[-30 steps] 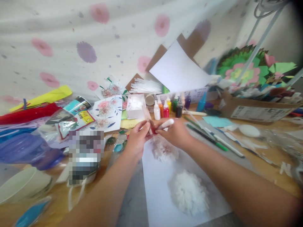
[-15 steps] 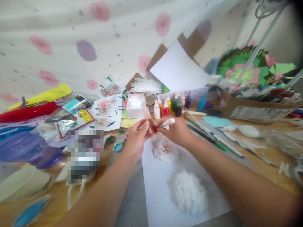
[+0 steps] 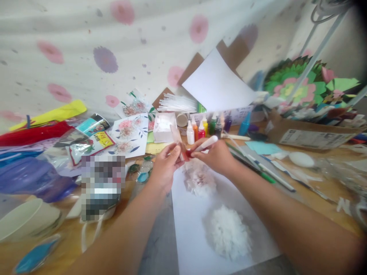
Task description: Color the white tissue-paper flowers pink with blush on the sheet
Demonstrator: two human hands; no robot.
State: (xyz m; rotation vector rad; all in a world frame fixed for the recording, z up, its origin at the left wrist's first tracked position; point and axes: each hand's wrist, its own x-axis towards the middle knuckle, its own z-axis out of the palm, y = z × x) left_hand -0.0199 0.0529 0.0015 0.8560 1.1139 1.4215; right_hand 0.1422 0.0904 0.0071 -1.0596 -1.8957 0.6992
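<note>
My left hand pinches a thin translucent piece whose lower part is reddish brown; I cannot make out exactly what it is. My right hand is closed around a white-handled tool, its working end hidden by the fingers beside the reddish part. Below both hands, a fluffy white flower with a pinkish-brown middle lies on a white sheet of paper. A second, all-white fluffy flower rests nearer to me on the same sheet.
Small paint bottles stand behind my hands, beside a white box. Pens lie to the right, before a cardboard box. At left are a bowl, plastic packets and a small palette.
The white handle in my right hand has shifted slightly right and up, its tilt changing a little. My left hand stays almost in place. The flowers have not moved.
</note>
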